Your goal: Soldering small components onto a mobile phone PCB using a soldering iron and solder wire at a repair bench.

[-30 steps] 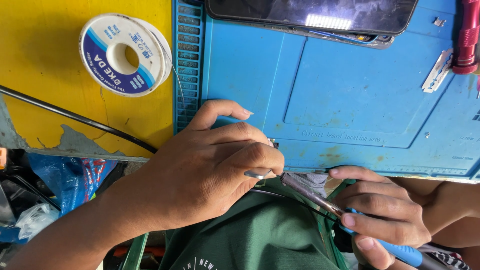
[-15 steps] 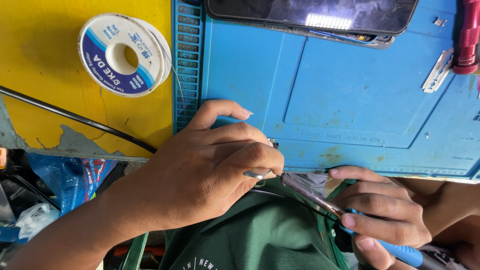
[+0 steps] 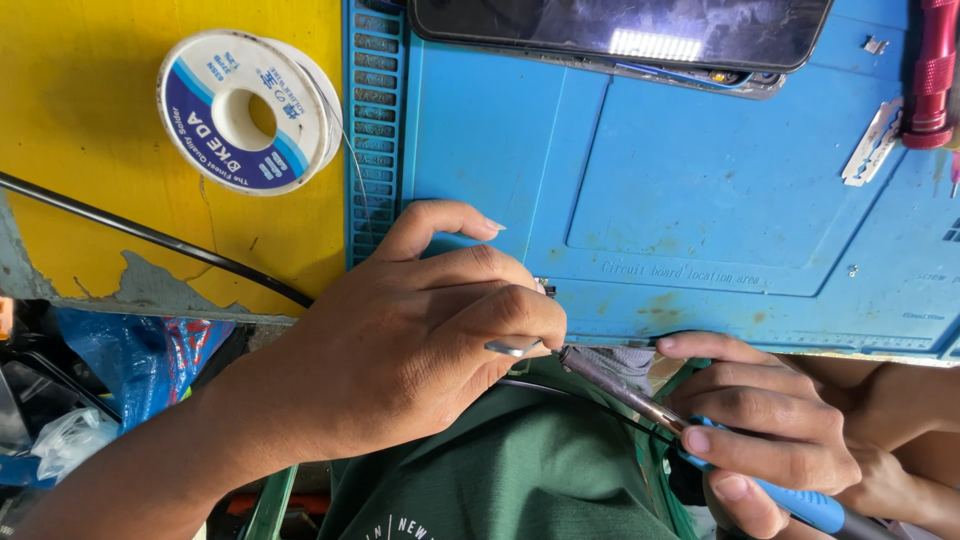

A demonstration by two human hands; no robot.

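Observation:
My left hand [image 3: 420, 340] rests at the near edge of the blue work mat [image 3: 700, 200], fingers curled and pinched on a small silver metal piece [image 3: 512, 347]. My right hand [image 3: 770, 430] grips a soldering iron [image 3: 620, 385] by its blue handle. The iron's metal tip points left and ends right beside the metal piece. A tiny dark part [image 3: 545, 287] shows at the left fingertips on the mat's edge. Whatever lies under the left fingers is hidden.
A spool of solder wire [image 3: 240, 110] lies on the yellow table [image 3: 80, 180], its thin wire running down toward my left hand. A black cable [image 3: 150, 235] crosses the table. A phone [image 3: 620, 30], a razor blade [image 3: 872, 145] and a red tool [image 3: 930, 70] lie on the mat's far side.

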